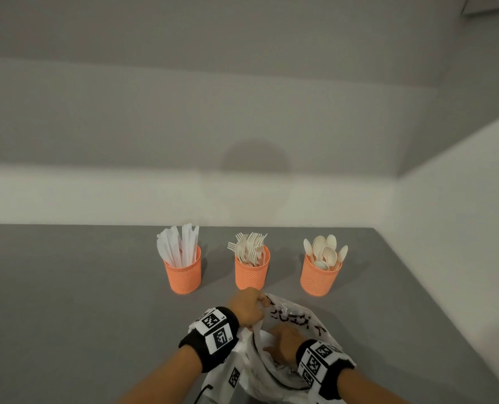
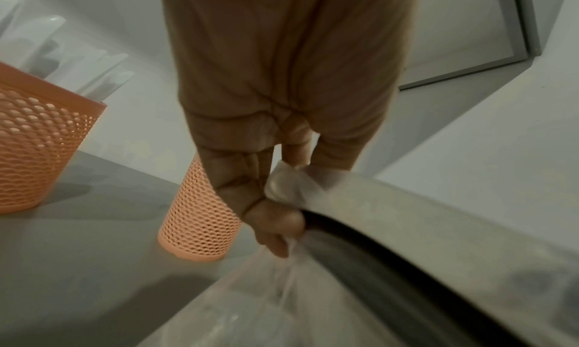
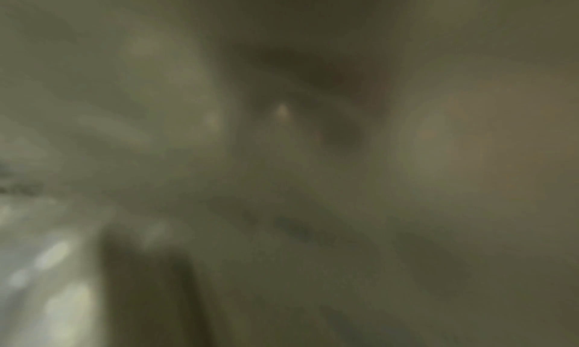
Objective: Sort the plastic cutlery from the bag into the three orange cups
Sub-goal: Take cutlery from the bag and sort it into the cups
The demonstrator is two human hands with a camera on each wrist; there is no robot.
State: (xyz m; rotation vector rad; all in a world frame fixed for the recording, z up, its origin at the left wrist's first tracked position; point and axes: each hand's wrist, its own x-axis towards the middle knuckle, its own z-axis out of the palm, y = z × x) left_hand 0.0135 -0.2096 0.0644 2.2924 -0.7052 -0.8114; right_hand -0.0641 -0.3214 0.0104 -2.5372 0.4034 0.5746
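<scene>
Three orange mesh cups stand in a row on the grey table: the left cup (image 1: 183, 275) holds white knives, the middle cup (image 1: 251, 271) forks, the right cup (image 1: 319, 277) spoons. A white plastic bag (image 1: 296, 319) with black print lies at the near edge. My left hand (image 1: 246, 310) grips the bag's rim and holds it up; the left wrist view shows the fingers (image 2: 275, 218) curled round bunched plastic. My right hand (image 1: 283, 344) reaches down inside the bag, its fingertips hidden. The right wrist view is a dark blur.
The grey table (image 1: 82, 301) meets a pale wall at the back and on the right. In the left wrist view the knife cup (image 2: 40, 141) and the fork cup (image 2: 200, 218) stand just beyond my hand.
</scene>
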